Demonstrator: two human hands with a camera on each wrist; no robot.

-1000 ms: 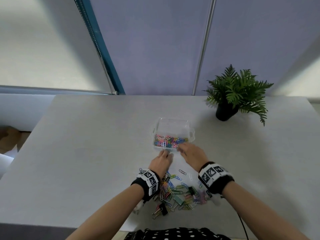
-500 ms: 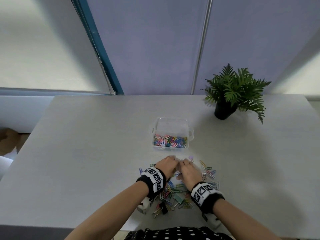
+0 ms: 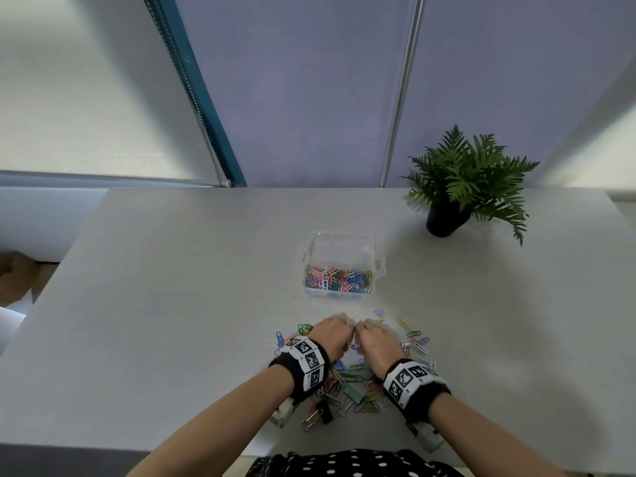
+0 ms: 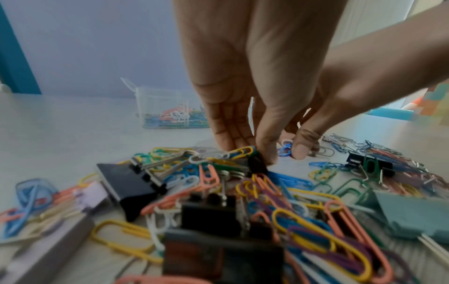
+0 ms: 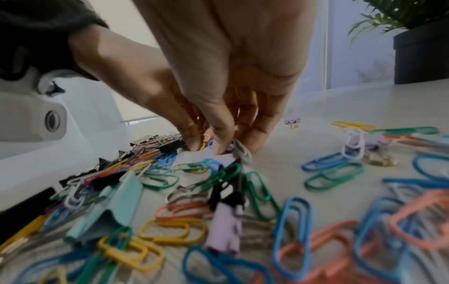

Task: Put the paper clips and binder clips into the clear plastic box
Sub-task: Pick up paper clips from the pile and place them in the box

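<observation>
Both hands are working side by side at the far edge of the paper clips [image 3: 354, 376] heap on the worktop [image 3: 172, 287]. The left hand [image 3: 332, 335] is pinching a small black binder clip [image 4: 257, 165]; the right hand [image 3: 373, 342] is pinching a silver paper clip [image 5: 241, 150]. The clear plastic box [image 3: 340, 266], partly filled, is sitting just beyond. Linked clips are likely tangling, so a lift risks dragging strays and dropping them short of the box.

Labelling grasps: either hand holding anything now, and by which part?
Right hand pinches paper clips at its fingertips. Left hand's fingertips sit on the pile; a grasp cannot be told.
</observation>
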